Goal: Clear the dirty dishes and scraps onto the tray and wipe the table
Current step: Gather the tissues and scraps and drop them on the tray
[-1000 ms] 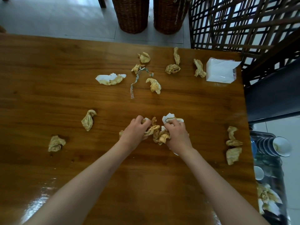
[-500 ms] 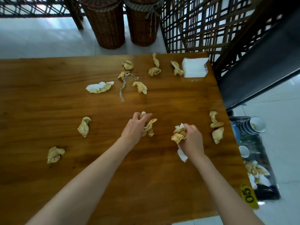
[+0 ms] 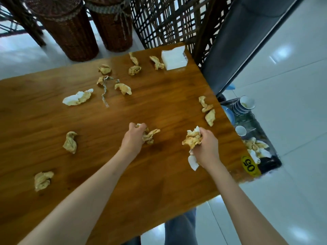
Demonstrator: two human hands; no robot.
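Observation:
Crumpled, yellow-stained napkins lie scattered over the wooden table (image 3: 159, 103). My left hand (image 3: 133, 138) grips a wad of stained napkins (image 3: 150, 136) at the table's middle. My right hand (image 3: 206, 147) holds a second bundle of stained napkins (image 3: 192, 138) lifted toward the right edge, a white corner hanging below it. Loose scraps include one at the left (image 3: 70, 142), one at the near left (image 3: 42, 180), a white and yellow one (image 3: 77, 98), and a pair by the right edge (image 3: 208, 110). The tray (image 3: 270, 152) sits low beside the table's right edge, with stacked cups and used napkins in it.
A white napkin pack (image 3: 174, 58) stands at the far right corner, with several scraps and a foil strip (image 3: 104, 94) near it. Two wicker baskets (image 3: 70, 30) and a lattice screen (image 3: 168, 20) stand beyond the table. A yellow number sticker (image 3: 249, 166) marks the near right edge.
My hands have drawn apart: the right hand carried its napkin bundle to the right, toward the tray side, while the left stayed on its wad. The view swung right.

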